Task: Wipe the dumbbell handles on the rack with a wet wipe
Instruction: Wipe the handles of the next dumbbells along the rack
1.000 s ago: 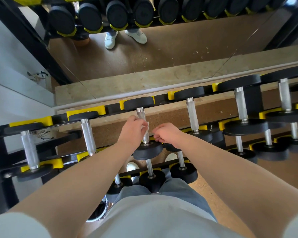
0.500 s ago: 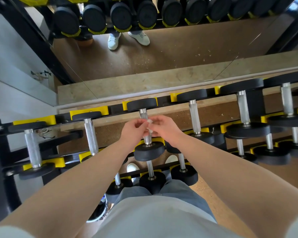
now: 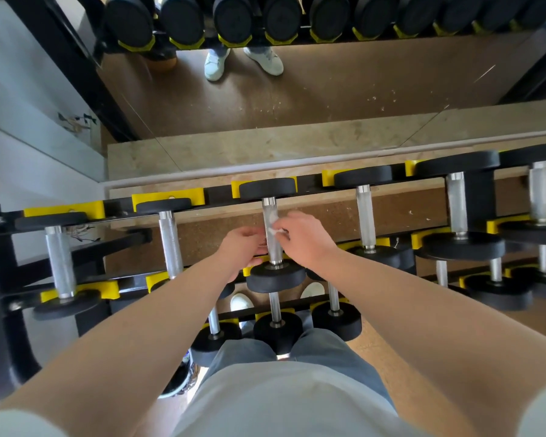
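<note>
A black and yellow rack (image 3: 167, 199) holds a row of dumbbells with knurled steel handles. The centre dumbbell's handle (image 3: 270, 210) runs away from me between two black heads. My right hand (image 3: 308, 240) pinches a small white wet wipe (image 3: 273, 228) against the right side of that handle, about halfway along it. Just left of the same handle is my left hand (image 3: 238, 247), its fingers loosely bent toward the steel and holding nothing that I can see.
Neighbouring handles lie at the left (image 3: 171, 241) and the right (image 3: 365, 216), with larger dumbbells (image 3: 457, 206) further right. A lower tier of small dumbbells (image 3: 276, 329) sits by my knees. A wall mirror (image 3: 328, 89) stands behind the rack.
The wipe has passed from my left hand to my right hand. My right hand has moved up onto the centre handle, and my left hand has drawn back a little to the left.
</note>
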